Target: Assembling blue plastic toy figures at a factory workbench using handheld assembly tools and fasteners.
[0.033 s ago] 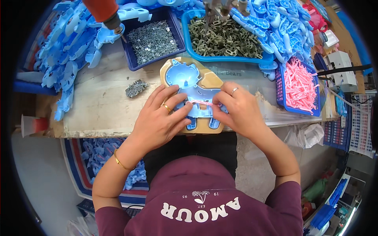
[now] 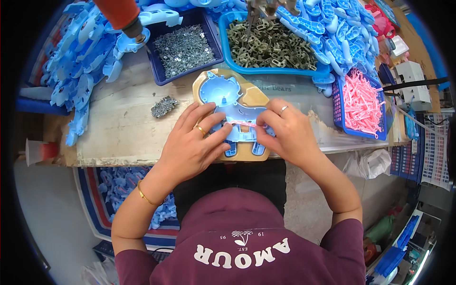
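Note:
A light-blue hollow plastic shell shaped like an animal (image 2: 221, 89) lies open side up in a tan shaped holder (image 2: 256, 97) near the table's front edge. Across its lower body runs a thin pink plastic rod (image 2: 241, 124). My left hand (image 2: 190, 142) is spread over the shell's left side, fingertips resting on the shell and by the rod's left end. At the other end, my right hand (image 2: 289, 130) has thumb and fingers pinched together on the rod. Its fingertips partly hide that end and the shell's right edge.
Behind the holder stand a dark-blue bin of screws (image 2: 183, 50) and a blue tray of metal clips (image 2: 270, 47). A screw heap (image 2: 164, 107) lies left. Pink rods fill a basket (image 2: 336, 107) at right. Blue parts (image 2: 76, 61) pile up. A red power driver (image 2: 118, 14) hangs above.
The hanging red driver has swung slightly to the left. Both my hands, the shell and the pink rod look the same.

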A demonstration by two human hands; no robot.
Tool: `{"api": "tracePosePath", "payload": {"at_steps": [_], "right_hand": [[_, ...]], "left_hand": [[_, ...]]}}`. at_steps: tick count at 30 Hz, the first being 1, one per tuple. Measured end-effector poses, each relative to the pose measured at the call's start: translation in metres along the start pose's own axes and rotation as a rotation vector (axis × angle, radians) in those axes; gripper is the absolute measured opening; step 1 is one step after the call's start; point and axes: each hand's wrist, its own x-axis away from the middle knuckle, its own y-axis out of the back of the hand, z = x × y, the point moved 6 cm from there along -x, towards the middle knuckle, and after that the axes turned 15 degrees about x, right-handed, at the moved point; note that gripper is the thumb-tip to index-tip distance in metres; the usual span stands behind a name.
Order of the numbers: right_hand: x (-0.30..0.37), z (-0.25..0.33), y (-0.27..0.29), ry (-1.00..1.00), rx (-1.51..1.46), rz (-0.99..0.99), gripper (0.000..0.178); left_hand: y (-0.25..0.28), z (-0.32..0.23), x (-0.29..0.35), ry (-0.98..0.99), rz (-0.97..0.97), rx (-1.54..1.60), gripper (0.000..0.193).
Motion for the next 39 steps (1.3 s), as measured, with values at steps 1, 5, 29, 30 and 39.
{"api": "tracePosePath", "payload": {"at_steps": [1,5,29,30,39], "right_hand": [[0.000,-0.001,0.001,-0.009,-0.022,-0.035,0.015],[0.000,-0.006,0.000,-0.037,-0.022,-0.034,0.013],[-0.243,0.068,0.087,-0.077,-0.671,-0.338,0.054],[-0.234,0.066,0.098,-0.073,-0.661,-0.338,0.054],[-0.206,0.058,0.087,-0.194,-0.820,-0.068,0.054]], "left_hand": [[0.000,0.000,0.000,0.007,0.001,-0.002,0.033],[-0.001,0.000,-0.002,0.016,0.005,-0.010,0.033],[0.076,0.107,-0.031,0.321,-0.314,-0.219,0.011],[0.080,0.114,-0.041,0.315,-0.322,-0.215,0.011],[0.054,0.140,-0.081,0.466,0.173,-0.407,0.011]]}}
